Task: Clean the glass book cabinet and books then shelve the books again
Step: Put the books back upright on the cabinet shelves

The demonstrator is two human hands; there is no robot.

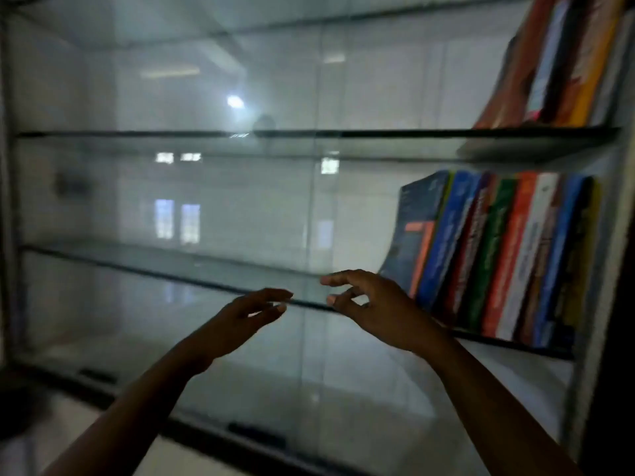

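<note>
The glass book cabinet (171,207) fills the view, its panes reflecting a room. A row of coloured books (498,255) leans to the right on the middle glass shelf (154,266) at its right end. More books (563,60) lean on the upper shelf (309,134) at the top right. My left hand (240,321) is raised in front of the glass, fingers straight and relaxed, holding nothing. My right hand (371,304) hovers just left of the leftmost book, fingers loosely spread and bent, empty.
The cabinet's dark bottom frame (213,431) runs diagonally below my arms. A white side wall of the cabinet (604,269) stands at the right. The left parts of both shelves hold no books.
</note>
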